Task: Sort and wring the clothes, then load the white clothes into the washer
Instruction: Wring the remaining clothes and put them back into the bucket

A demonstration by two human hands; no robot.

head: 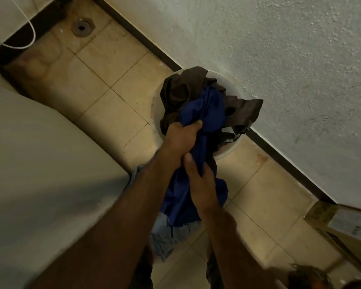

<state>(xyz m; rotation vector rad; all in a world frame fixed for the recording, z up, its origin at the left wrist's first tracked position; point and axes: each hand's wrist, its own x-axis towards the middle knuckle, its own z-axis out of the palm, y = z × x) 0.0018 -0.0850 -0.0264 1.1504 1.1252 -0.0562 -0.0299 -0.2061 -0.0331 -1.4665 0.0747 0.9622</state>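
A pale blue crumpled cloth point(167, 236) lies at 6 o'clock, perhaps in a tub, though blur hides that. Just beyond it, the right hand point(198, 182) clenches a dark blue twisted fabric garment point(206, 105). The left hand point(179, 140), at its 11 o'clock, grips the same garment. Farther, at 12 o'clock, a brown crumpled garment point(181, 88) fills a white round plastic basin point(227, 151) on the beige tiled floor point(113, 59).

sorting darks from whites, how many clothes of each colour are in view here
dark blue cloth: 1, gripped by the left hand and the right hand
brown cloth: 1, in the white basin
light blue cloth: 1, below the hands
white clothes: 0
Total: 3
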